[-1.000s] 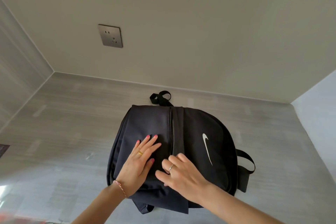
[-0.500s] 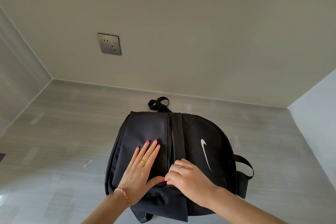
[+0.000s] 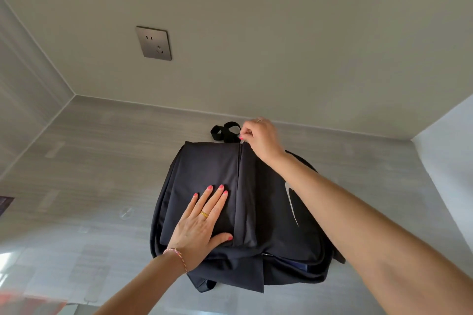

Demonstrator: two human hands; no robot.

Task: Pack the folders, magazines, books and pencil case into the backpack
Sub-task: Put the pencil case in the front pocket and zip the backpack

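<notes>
My one head-worn camera looks forward and down, close over my backpack [image 3: 268, 212] on the grey table [image 3: 102, 161], facing the wall; its wide lens probably bends edges.

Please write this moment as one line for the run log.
backpack: flat on table | left hand: pressing front panel | right hand: pinching zipper pull at far end

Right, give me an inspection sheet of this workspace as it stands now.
Surface: grey wood-grain tabletop, in a corner between walls.
Job's things: black backpack lying flat; folders, magazines, books and pencil case not seen.
Clutter: dark object at left edge, cut off, unidentifiable.
Hands: left hand flat on the backpack; right hand pinching the zipper pull at the far end beside the carry loop.
Cables: nothing seen.
Surroundings: wall socket on the beige wall.
</notes>
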